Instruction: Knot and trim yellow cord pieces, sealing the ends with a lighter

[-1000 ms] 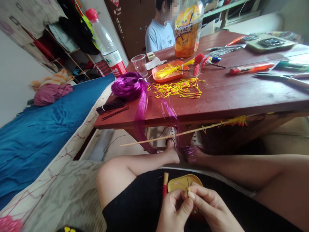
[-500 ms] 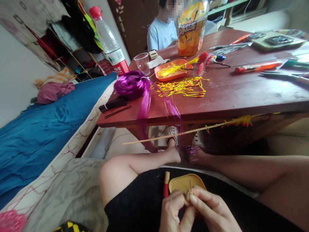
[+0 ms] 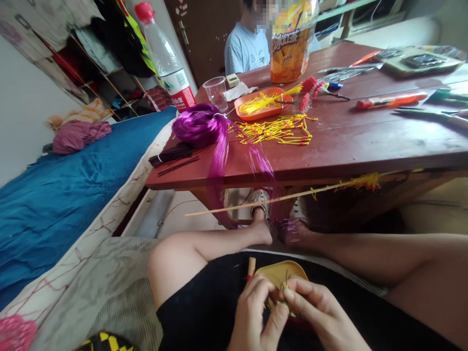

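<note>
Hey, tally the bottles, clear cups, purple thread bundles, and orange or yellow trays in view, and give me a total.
Bottles: 2 (red-capped bottle, tea bottle)
Clear cup: 1
Purple thread bundle: 1
Trays: 2 (orange tray, yellow tray)
Total: 6

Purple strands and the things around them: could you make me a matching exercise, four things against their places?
1. Purple strands
2. Yellow tray
3. Thin dark stem
4. Orange tray

A. On the black-clothed lap
B. On the table, holding yellow strands
C. Hanging over the table's near edge
D. In the right hand's fingers

Pairs: 1-C, 2-A, 3-D, 4-B
</note>
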Demonstrator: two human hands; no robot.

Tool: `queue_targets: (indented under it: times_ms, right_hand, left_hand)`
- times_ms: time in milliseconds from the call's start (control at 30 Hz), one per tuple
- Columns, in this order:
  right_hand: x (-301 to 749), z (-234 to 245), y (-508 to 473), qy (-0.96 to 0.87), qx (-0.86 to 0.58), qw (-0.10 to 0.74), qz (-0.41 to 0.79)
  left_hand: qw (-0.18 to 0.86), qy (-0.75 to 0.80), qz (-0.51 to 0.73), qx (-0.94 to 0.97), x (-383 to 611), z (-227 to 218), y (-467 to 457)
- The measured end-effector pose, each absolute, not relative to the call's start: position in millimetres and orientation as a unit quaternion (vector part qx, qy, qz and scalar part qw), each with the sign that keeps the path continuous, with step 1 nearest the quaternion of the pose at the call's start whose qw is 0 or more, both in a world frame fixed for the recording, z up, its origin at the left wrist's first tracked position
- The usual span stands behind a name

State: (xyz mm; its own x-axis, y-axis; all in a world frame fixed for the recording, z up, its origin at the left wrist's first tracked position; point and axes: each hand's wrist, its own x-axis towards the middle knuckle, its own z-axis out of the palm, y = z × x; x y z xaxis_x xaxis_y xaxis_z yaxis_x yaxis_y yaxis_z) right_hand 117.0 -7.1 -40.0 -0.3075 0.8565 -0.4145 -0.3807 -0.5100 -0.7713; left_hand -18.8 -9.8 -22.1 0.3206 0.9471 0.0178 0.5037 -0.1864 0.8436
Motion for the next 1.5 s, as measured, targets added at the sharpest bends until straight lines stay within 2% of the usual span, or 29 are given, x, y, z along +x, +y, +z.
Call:
queue_targets:
  times_ms: [200,500,833,1200,1333,1500]
  right_hand:
    - [119.9,-31.4,-8.3,-0.44,-0.474,0.375,0.664]
    - [121.2,-29.8,-10.3,-0.454,-0.474,0.362,0.661]
    - [120.6,-26.4,-7.3,-0.453,-0.494,0.356,0.651]
    - [124.7,-17.7,-8.5,-0.493,-0.518,0.401,0.572]
    - [123.7,-20.3,-5.1,-0.479,-0.503,0.373,0.616]
    - [120.9,-22.7,-2.2,-0.403,-0.458,0.401,0.683]
  left_hand:
    - [0.356,0.495,0.224,0.76,-21.5,2.5,9.0]
    - [0.379,0.506,0.292,0.718,-18.3,-5.6,3.2]
    - [0.389,0.526,0.294,0.696,-15.3,-7.7,4.0]
    - [0.271,0.456,0.258,0.807,-17.1,-1.3,6.8]
    - [0.362,0.495,0.287,0.736,-15.0,-2.1,6.7]
    - [0.594,0.527,0.312,0.522,-13.3,-6.5,6.9]
